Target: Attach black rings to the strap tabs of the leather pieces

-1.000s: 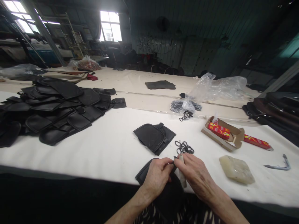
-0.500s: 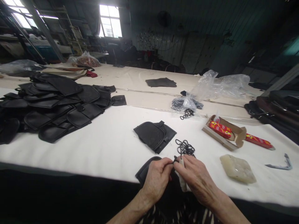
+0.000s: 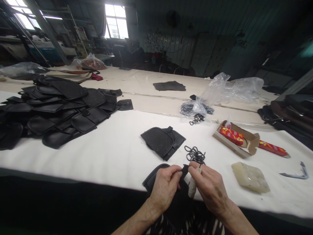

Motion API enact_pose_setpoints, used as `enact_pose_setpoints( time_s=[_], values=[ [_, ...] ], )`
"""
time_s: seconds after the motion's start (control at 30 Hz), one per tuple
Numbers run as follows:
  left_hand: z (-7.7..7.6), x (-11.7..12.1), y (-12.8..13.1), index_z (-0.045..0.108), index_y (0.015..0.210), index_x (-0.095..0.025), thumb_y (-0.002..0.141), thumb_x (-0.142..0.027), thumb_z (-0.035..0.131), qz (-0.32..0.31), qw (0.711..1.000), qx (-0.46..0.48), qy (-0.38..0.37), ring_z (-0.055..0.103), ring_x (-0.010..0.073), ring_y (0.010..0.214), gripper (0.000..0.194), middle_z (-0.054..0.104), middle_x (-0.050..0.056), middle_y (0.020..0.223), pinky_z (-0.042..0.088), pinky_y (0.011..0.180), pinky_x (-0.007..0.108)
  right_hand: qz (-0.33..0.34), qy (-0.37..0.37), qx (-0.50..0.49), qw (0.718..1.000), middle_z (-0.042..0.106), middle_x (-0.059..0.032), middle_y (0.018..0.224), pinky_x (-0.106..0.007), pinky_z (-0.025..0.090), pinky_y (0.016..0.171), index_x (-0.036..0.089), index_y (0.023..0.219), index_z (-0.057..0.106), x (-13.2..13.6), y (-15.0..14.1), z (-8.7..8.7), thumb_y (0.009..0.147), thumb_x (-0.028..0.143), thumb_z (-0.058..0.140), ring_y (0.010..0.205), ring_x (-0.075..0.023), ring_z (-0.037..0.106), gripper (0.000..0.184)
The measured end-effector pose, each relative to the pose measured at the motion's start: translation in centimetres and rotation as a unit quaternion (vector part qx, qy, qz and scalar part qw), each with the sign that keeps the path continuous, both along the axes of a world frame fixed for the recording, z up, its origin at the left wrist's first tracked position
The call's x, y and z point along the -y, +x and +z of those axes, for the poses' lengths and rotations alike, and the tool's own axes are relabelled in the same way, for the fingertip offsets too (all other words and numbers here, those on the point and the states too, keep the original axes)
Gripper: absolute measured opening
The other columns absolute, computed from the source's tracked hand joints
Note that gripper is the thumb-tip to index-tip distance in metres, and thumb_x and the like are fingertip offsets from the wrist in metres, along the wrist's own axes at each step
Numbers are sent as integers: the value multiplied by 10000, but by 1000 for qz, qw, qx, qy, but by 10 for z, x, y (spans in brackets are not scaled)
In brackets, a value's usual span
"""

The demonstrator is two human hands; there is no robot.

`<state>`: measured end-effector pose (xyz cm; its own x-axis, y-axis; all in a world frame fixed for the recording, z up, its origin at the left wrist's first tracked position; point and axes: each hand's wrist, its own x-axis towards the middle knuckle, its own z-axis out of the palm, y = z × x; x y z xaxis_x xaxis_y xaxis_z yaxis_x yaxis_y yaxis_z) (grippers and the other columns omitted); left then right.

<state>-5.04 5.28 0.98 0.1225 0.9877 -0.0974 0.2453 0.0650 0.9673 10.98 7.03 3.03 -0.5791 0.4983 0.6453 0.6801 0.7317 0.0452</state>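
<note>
At the table's front edge, a black leather piece [image 3: 153, 174] with a rounded, edged end lies partly under my left hand [image 3: 165, 184]. That hand is closed, pinching the base of the piece's narrow strap [image 3: 185, 169]. My right hand [image 3: 210, 182] is closed around a white-handled awl [image 3: 192, 187], its thin shaft largely hidden by the fingers. Its thumb and forefinger are at the strap's tip; whether they grip it I cannot tell. Just beyond lies a small heap of black metal rings [image 3: 195, 155]. Another black leather piece [image 3: 158, 142] rests behind my left hand.
A large pile of black leather pieces [image 3: 58, 111] covers the left side. To the right are an open cardboard box [image 3: 251, 140] with a red packet [image 3: 231, 135], a yellowish translucent block [image 3: 250, 178] and a bent grey strip [image 3: 303, 171]. Clear plastic bags [image 3: 217, 88] lie farther back.
My right hand has shifted slightly right, and the awl's shaft has tipped from upright to leaning right. The strap's tip now shows more between the hands. My left hand stays in place.
</note>
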Motion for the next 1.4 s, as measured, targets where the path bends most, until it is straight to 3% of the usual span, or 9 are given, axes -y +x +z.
enact_pose_setpoints(
  time_s=[0.3,0.43,0.67,0.83,0.97,1.13,1.3,1.4],
  values=[
    [-2,-1,3,612,781,-175,845,-309,478,24,998,45,-31,503,123,485,200,485,-37,496,383,508,221,-8,20,38,999,631,-116,697,-281,469,646,85,838,622,6,-5,0,924,59,328,730,-200,609,307],
    [-5,-1,5,595,759,-178,843,-309,479,29,997,60,-27,514,125,496,194,511,-28,540,396,510,221,-26,-17,20,999,613,-105,703,-272,431,612,104,814,616,9,-8,-2,915,64,330,645,-182,558,306],
    [-7,2,3,615,828,-183,865,-341,460,17,998,56,-11,511,126,515,224,516,-27,551,389,527,224,-41,14,59,997,581,-106,689,-289,374,647,81,822,615,10,-12,-3,899,28,331,650,-188,514,299],
    [-4,2,2,614,822,-177,868,-323,445,10,999,43,1,492,127,513,228,508,-24,535,390,545,230,-77,1,55,995,505,-50,611,-287,330,603,124,765,599,13,-16,-4,904,53,325,591,-173,450,315],
    [-2,1,1,601,899,-170,828,-234,468,-2,998,67,-3,494,123,538,164,547,-17,608,387,533,220,-34,-47,43,997,513,-52,638,-282,306,579,146,731,572,15,-19,-3,906,53,303,591,-167,435,334],
    [0,-1,-2,553,1099,-162,749,-95,453,10,997,76,-8,456,102,504,370,470,-68,564,369,522,206,12,-81,37,996,521,-53,642,-280,296,567,150,725,566,16,-20,-2,902,39,289,584,-164,447,347],
    [2,-4,-2,628,807,-157,747,-120,456,-32,991,129,-33,526,113,571,186,561,-19,659,422,563,217,20,-108,-17,994,526,-42,619,-259,308,549,161,697,540,18,-17,-3,927,86,278,573,-156,458,357],
    [0,-5,1,641,846,-158,745,-159,485,0,990,128,-64,537,123,543,186,552,-23,608,427,544,228,-4,-112,-33,993,547,-48,638,-255,322,542,151,747,546,19,-9,-5,893,47,263,566,-157,465,335]
  ],
)
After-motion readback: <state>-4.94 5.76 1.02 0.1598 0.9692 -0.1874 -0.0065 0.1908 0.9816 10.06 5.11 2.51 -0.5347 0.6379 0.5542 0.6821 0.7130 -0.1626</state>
